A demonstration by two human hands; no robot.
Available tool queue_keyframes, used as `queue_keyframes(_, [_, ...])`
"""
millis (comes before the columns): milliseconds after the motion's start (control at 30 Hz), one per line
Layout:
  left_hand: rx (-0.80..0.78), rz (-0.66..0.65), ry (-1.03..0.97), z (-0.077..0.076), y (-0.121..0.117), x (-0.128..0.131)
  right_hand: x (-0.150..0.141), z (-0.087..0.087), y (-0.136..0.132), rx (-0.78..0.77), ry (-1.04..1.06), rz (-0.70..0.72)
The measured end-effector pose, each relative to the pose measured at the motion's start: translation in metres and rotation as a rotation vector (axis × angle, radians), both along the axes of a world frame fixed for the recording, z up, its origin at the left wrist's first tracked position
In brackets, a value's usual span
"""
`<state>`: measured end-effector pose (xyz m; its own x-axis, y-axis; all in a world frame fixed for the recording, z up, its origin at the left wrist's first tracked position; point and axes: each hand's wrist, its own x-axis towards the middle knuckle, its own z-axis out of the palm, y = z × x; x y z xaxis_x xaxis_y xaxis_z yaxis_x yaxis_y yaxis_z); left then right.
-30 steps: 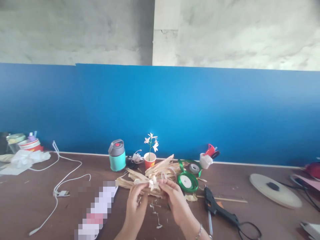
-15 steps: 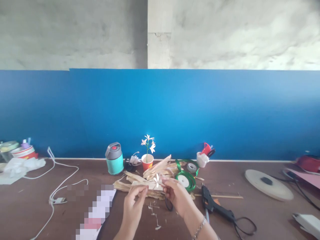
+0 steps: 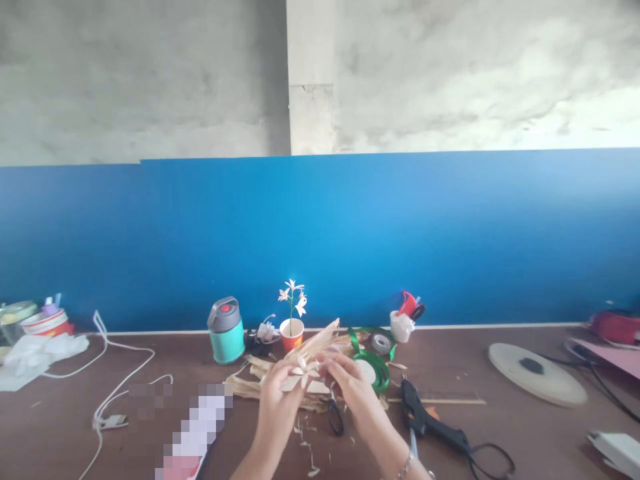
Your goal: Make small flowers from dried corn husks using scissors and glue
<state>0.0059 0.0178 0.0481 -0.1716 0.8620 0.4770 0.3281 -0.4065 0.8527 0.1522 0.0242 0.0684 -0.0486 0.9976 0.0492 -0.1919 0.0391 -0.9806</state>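
Overhead, a rough grey concrete wall looming, a flat blue-painted panel stretching beneath it, and a long brown wooden tabletop running along the panel's foot. Off to the right, a round cream disc with a black centre lying on the wood; off to the left, a looping white cable trailing beside a pixelated strip, too blurred to identify. Nearer the middle, a black hot glue gun resting on its side just below a thin wooden stick, a teal flask with a grey lid standing upright near the panel, and a red paper cup holding a slender stem of pale flowers. Just behind the hands, a heap of dried straw-coloured corn husks spreading toward a spool of green satin ribbon. Just below the heap, black-handled scissors lying among pale husk scraps.

Above the heap, the left hand and the right hand closing in together, neither one released, both gripping a small pale husk flower between curled fingers, its petals poking out and partly hidden. Around the right wrist, a thin silver bracelet glinting.
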Motion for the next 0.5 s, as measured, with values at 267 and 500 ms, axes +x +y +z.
queue_keyframes(267, [-0.1,-0.128,-0.206,0.022,-0.001,0.01,-0.005,-0.018,0.005,0.28,-0.376,0.031])
queue_keyframes(500, [-0.239,-0.003,-0.432,0.026,0.005,-0.002,0.016,-0.021,0.011,0.09,-1.285,-0.017])
